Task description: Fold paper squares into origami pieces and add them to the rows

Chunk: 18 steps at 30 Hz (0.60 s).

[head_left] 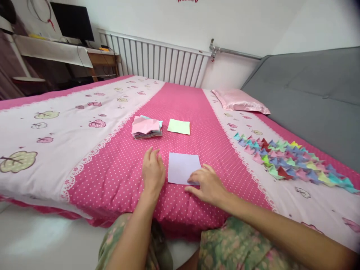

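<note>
A pale lilac square of paper (182, 166) lies flat on the pink dotted bedspread (112, 176) near the bed's front edge. My right hand (207, 184) rests on the sheet's near right corner, fingers spread and pressing it down. My left hand (152, 170) lies flat on the bedspread just left of the sheet, fingers stretched out, holding nothing. Farther back sit a stack of coloured paper squares (146, 126) and a single light green sheet (179, 126).
Several folded paper pieces in many colours (289, 161) lie in rows on the bed's right side. A pink satin pillow (239, 100) lies at the back, a grey sofa back (315, 97) on the right, a white radiator (157, 60) behind.
</note>
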Available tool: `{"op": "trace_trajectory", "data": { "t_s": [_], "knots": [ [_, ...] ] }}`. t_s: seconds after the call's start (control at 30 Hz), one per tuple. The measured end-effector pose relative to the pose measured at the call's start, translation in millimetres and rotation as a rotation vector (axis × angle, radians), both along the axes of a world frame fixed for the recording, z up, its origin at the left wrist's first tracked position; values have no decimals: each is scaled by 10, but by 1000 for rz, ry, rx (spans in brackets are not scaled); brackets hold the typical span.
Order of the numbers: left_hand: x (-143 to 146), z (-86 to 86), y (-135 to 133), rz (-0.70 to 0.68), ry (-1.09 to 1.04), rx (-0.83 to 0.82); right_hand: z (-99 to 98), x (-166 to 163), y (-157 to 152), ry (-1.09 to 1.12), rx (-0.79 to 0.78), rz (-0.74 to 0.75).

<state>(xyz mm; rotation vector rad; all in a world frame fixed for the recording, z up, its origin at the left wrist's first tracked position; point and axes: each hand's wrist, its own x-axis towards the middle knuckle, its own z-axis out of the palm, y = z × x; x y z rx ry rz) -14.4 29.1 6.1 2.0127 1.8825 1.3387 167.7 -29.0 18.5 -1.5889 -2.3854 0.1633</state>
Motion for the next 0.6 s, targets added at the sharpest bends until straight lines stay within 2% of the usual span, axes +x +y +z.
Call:
{"op": "trace_trajectory", "data": {
  "t_s": [0.1,0.17,0.23,0.3,0.37,0.47,0.6],
  "knots": [
    [131,-35,-3,-171,170,15,110,-6,81,189,49,-182],
    [239,-91,7,-324,331,33,136,-68,177,340,77,-238],
    [337,-174,20,-449,475,29,74,-163,290,411,23,-196],
    [403,-270,30,-524,575,-15,-78,-253,399,420,-66,-113],
    [430,-355,35,-555,639,-74,-274,-305,482,401,-112,-65],
    [423,-423,35,-554,684,-123,-516,-304,540,369,-146,-102],
    [406,-418,44,-532,706,-168,-606,-230,537,300,-153,-143]
  ]
}}
